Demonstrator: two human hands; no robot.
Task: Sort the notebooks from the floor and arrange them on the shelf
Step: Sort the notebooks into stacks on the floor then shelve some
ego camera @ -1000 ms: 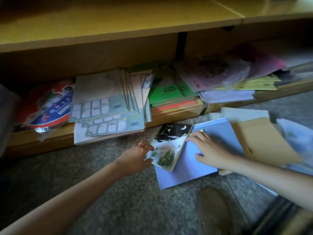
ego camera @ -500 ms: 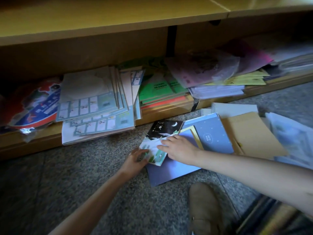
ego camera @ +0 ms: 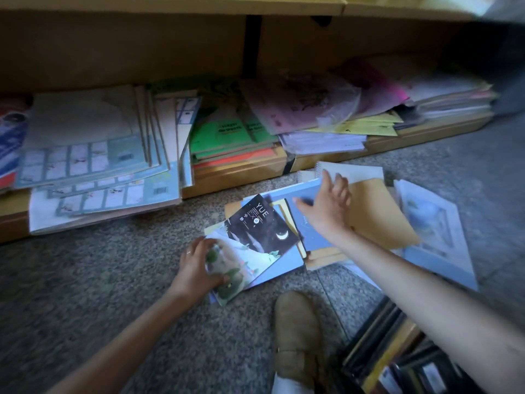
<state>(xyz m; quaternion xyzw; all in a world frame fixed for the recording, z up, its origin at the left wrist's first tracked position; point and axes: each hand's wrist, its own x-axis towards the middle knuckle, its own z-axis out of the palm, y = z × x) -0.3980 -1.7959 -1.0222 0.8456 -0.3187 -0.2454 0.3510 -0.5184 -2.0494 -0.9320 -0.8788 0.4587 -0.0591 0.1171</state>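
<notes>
Tan shoe (ego camera: 297, 331); dark stack (ego camera: 397, 354) just right.

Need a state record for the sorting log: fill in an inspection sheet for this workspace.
Surface: speckled grey floor, notebooks spread over it.
Job's things: YUE notebook, illustrated notebook and blue notebook overlap in a pile; tan notebook and spiral notebook behind; shelf holds untidy stacks.
Clutter: dark books at lower right.
Grippers: left hand grips the illustrated notebook; right hand rests with fingers spread on the blue notebook.
Cables: nothing seen.
Surroundings: shoe on the floor.
</notes>
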